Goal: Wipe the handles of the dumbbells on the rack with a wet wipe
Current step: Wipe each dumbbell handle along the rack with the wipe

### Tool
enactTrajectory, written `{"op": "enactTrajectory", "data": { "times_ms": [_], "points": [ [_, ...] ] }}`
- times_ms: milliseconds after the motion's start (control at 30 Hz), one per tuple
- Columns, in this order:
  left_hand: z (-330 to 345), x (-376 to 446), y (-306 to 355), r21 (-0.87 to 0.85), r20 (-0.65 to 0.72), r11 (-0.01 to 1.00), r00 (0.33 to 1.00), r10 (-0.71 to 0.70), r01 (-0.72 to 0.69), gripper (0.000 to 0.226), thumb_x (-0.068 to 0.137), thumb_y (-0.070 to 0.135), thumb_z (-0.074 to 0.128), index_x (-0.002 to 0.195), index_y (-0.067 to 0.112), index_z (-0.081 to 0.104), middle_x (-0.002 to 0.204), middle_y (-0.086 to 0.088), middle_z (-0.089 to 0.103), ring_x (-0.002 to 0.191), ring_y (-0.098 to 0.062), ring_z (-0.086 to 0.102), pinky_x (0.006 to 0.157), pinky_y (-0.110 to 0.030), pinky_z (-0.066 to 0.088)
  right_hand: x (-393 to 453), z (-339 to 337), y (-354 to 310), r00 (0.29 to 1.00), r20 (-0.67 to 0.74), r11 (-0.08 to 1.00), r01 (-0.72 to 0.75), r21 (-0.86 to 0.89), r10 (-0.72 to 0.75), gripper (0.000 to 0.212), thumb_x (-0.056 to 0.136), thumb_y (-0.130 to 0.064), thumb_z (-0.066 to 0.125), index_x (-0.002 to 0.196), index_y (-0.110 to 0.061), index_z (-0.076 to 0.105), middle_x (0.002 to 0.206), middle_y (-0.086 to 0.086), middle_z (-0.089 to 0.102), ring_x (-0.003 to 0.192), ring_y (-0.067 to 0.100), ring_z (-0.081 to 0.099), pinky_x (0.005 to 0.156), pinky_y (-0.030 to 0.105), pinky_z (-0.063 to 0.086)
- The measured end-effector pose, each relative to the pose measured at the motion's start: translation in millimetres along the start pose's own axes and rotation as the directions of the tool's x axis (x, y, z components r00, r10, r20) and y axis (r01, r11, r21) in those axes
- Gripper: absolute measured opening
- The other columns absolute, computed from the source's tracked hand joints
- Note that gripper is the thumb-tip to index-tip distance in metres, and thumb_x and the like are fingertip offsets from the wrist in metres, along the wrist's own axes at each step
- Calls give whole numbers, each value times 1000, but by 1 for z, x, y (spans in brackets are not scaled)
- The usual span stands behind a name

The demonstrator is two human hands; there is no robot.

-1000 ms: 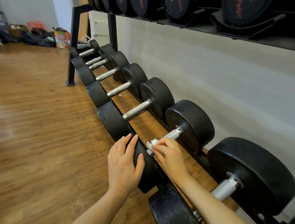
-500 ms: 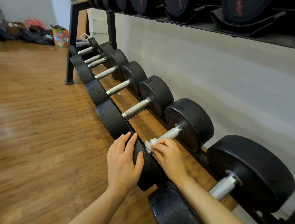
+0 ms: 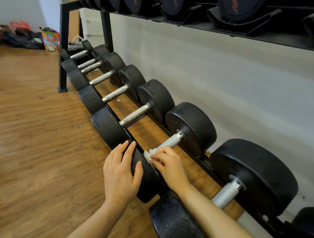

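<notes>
Dumbbells (image 3: 190,127) line a low rack (image 3: 201,156); right hand (image 3: 170,164) pinches a wet wipe (image 3: 149,154) around one handle (image 3: 169,142); left hand (image 3: 120,173) rests open on its weight; no telling which handles are done.

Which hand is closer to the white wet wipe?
Right. The right hand presses the wet wipe onto the handle; the left hand rests on the black weight beside it.

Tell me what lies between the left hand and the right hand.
In the head view, the near black weight of one dumbbell sits between them. The left hand rests on it; the right hand presses a white wipe on the handle behind it.
</notes>
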State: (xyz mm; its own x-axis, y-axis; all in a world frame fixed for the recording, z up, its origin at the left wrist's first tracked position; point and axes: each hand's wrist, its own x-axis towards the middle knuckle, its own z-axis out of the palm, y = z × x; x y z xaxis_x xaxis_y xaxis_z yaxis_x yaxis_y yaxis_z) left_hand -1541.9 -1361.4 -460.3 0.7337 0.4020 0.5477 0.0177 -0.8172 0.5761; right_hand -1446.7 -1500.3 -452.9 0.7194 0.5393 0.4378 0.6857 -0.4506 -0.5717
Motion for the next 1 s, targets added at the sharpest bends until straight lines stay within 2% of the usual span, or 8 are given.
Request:
{"op": "enactTrajectory", "data": {
  "times_ms": [100, 267, 467, 633, 700, 800, 867, 1000],
  "points": [
    [-1, 0, 1, 2, 4, 1000, 1000, -8, 8, 58, 90, 41, 41, 141, 15, 51, 142, -7, 51, 132, -28, 45, 108, -52, 37, 1, -2, 0, 998, -47, 999, -40, -6, 40, 19, 89, -14, 66, 108, -12, 70, 102, -9, 55, 98, 4, 55, 88, 22, 51],
    [-1, 0, 1, 4, 8, 1000, 1000, -12, 12, 58, 90, 41, 41, 141, 15, 51, 142, -7, 51, 132, -28, 46, 106, -54, 39, -4, -1, -4, 999, 46, 999, -13, -48, 16, 19, 89, -11, 64, 108, -13, 69, 103, -9, 55, 98, 1, 51, 90, 20, 48],
    [-1, 0, 1, 2, -5, 1000, 1000, 0, 0, 58, 90, 41, 42, 140, 13, 53, 141, -8, 52, 131, -29, 46, 106, -54, 39, -1, -2, 2, 993, -82, 996, -84, -2, 84, 10, 89, -8, 64, 98, -11, 68, 101, -8, 53, 95, 5, 54, 84, 24, 53],
    [0, 0, 1, -1, -9, 1000, 1000, 0, 0, 57, 90, 41, 41, 140, 14, 52, 141, -7, 51, 132, -29, 46, 107, -53, 39, -3, 1, -2, 1000, 15, 997, -11, -74, 12, 17, 90, -12, 64, 106, -10, 69, 102, -6, 54, 97, 6, 52, 88, 20, 48],
    [-1, 0, 0, -4, -13, 1000, 1000, 5, -5, 57, 90, 41, 42, 140, 13, 53, 141, -7, 52, 132, -28, 46, 106, -53, 39, -1, -2, 0, 997, -66, 997, -49, -53, 45, 13, 90, -11, 64, 102, -11, 69, 99, -11, 51, 94, 1, 51, 85, 14, 46],
    [0, 0, 0, 0, -15, 1000, 1000, 10, -10, 57, 90, 40, 42, 139, 13, 53, 141, -7, 52, 132, -28, 45, 107, -52, 39, 2, -10, 6, 950, -246, 981, -190, 35, 193, 9, 91, -10, 63, 96, -13, 69, 98, -15, 47, 95, -3, 51, 81, 4, 41],
    [0, 0, 0, 1, -14, 1000, 1000, 8, -8, 57, 91, 41, 42, 140, 14, 53, 141, -7, 51, 133, -28, 45, 107, -51, 38, 1, -10, 8, 950, -245, 980, -200, 0, 194, 9, 92, -13, 62, 98, -14, 69, 99, -11, 49, 95, 1, 52, 79, 8, 44],
    [1, 0, 0, 2, -17, 1000, 1000, 10, -10, 57, 90, 40, 42, 140, 13, 53, 141, -8, 52, 132, -29, 45, 107, -51, 38, -3, 0, 9, 994, -96, 992, -62, -111, 51, 11, 92, -14, 60, 101, -15, 67, 101, -8, 52, 97, 8, 52, 83, 23, 50]
  ]
}}
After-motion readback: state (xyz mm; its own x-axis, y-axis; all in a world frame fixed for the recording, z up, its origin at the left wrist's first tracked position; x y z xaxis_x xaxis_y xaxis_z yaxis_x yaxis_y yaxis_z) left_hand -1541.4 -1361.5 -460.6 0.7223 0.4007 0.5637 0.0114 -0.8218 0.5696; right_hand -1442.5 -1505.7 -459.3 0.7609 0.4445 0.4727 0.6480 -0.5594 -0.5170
